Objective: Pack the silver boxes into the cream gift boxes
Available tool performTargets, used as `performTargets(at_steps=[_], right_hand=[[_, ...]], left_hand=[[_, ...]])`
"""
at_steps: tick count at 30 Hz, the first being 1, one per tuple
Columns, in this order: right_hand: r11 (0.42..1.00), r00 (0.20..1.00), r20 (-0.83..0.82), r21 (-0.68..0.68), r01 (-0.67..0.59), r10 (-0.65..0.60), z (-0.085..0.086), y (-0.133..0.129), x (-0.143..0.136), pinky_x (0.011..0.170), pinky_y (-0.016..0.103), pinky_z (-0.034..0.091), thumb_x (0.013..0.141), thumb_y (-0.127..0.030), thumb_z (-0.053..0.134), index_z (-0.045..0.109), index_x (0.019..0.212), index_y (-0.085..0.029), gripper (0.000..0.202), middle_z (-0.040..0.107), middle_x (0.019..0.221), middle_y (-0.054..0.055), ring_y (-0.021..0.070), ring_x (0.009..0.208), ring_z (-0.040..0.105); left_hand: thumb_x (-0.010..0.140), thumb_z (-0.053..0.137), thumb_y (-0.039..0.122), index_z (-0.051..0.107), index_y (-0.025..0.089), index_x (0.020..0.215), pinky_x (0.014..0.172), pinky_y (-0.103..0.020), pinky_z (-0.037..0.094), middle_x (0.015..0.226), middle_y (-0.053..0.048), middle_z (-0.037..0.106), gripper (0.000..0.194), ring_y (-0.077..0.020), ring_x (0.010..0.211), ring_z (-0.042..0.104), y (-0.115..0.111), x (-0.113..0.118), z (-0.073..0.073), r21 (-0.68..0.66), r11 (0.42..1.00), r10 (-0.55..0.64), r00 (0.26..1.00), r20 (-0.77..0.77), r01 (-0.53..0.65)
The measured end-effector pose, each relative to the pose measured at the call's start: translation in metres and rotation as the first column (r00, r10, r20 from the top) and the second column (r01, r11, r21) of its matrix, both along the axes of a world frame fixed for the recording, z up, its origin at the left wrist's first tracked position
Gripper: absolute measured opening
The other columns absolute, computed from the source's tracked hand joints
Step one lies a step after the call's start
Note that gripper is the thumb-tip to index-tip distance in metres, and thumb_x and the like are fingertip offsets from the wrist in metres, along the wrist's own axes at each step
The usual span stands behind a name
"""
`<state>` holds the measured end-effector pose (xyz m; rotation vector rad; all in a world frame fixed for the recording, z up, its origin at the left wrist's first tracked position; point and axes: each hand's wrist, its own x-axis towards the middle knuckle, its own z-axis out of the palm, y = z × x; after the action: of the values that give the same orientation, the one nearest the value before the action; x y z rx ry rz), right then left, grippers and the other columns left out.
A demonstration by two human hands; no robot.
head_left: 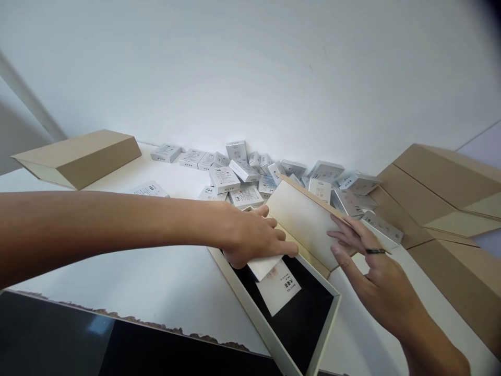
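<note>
A long beige gift box [329,319] with a black interior lies tilted across my view, its hinged lid [303,216] raised. My left hand [258,237] is inside it, fingers closed over a small white box [265,268] that is mostly hidden under the palm. Just below that, a flat white printed piece [279,288] with "WHITE TEA" lettering rests on the black lining. At the lid's right edge, my right hand [366,263] grips the panel between thumb and fingers. A dark ring-like band circles one of its fingers.
Several small silver-white printed boxes [246,196] are heaped behind the gift box, against the wall. One closed beige box [97,156] stands at the left. More beige boxes [450,188] are stacked at the right. The white table [156,282] has a chipped front edge.
</note>
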<state>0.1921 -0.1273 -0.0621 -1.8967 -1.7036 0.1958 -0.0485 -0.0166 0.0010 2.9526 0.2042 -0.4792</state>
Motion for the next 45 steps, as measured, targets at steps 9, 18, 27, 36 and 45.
performTargets(at_steps=[9,18,27,36,45], right_hand=[[0.999,0.999,0.019,0.001,-0.044,0.044,-0.004,-0.005,0.0,0.1,0.054,0.048,0.097,-0.057,0.045,0.022,0.15,-0.04,0.059,0.055,0.138,0.0,0.0237,0.119,0.058],[0.999,0.999,-0.002,-0.028,-0.041,0.041,-0.007,-0.003,0.003,0.099,0.056,0.05,0.097,-0.058,0.044,0.019,0.149,-0.045,0.06,0.05,0.142,-0.003,0.0243,0.121,0.057],[0.999,0.996,0.077,0.014,-0.051,0.05,0.014,0.013,0.016,0.082,0.037,0.058,0.093,-0.06,0.045,0.025,0.146,-0.04,0.06,0.052,0.141,-0.005,0.0212,0.12,0.058],[0.997,0.947,0.32,0.076,-0.007,-0.018,0.045,0.034,0.014,0.082,0.044,0.051,0.091,-0.068,0.037,0.054,0.127,-0.042,0.048,0.061,0.129,-0.009,0.0267,0.106,0.064],[0.864,0.89,0.436,0.388,-0.322,0.137,0.017,-0.013,-0.009,0.098,0.023,0.047,0.1,-0.033,0.052,0.053,0.132,-0.022,0.033,0.067,0.115,0.003,0.0163,0.099,0.067]], left_hand=[[0.068,0.069,0.006,0.045,0.034,0.144,0.096,-0.04,0.043,0.129,-0.006,0.061,0.084,-0.0294,0.114,0.059,-0.022,0.021,-0.013,0.115,0.966,-0.221,0.971,-0.093,0.231],[0.075,0.075,0.04,0.047,0.039,0.144,0.073,-0.041,0.05,0.125,-0.012,0.058,0.074,-0.0332,0.099,0.062,-0.015,0.025,-0.019,0.139,0.976,-0.136,0.968,-0.209,0.167],[0.077,0.071,0.053,0.051,0.03,0.137,0.058,-0.035,0.048,0.121,-0.015,0.058,0.068,-0.0296,0.089,0.065,-0.044,0.019,-0.03,0.033,0.998,0.051,0.997,-0.051,-0.049],[0.085,0.059,0.049,0.049,0.019,0.131,0.068,-0.038,0.05,0.117,-0.019,0.056,0.056,-0.0336,0.108,0.055,-0.08,0.07,-0.045,-0.084,0.954,0.284,0.956,-0.068,-0.289],[0.081,0.069,0.036,0.054,0.022,0.128,0.084,-0.041,0.049,0.131,-0.023,0.051,0.051,-0.0368,0.119,0.053,-0.071,0.022,-0.029,-0.035,0.948,0.317,0.949,0.008,-0.316]])
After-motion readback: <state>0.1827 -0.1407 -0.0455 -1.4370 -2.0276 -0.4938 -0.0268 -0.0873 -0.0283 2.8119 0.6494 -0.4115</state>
